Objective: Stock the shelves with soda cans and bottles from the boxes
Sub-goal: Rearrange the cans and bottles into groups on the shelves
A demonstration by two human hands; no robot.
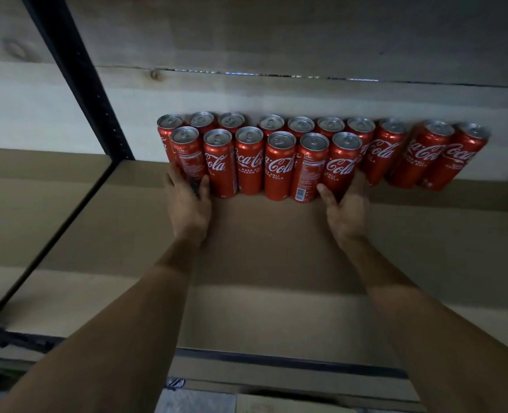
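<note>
Several tall red Coca-Cola cans (279, 165) stand upright in two rows at the back of a brown shelf board (270, 248), against a pale wooden wall. My left hand (188, 204) wraps around the leftmost can of the front row (187, 156). My right hand (346, 208) wraps around the rightmost can of the front row (342, 165). The two hands bracket the front row from both ends. No boxes or bottles are in view.
A black metal upright (76, 76) and a black shelf rail (53, 231) border the shelf on the left. The black front edge of the shelf (291, 360) runs across the bottom. Bare board lies in front of the cans and to their left.
</note>
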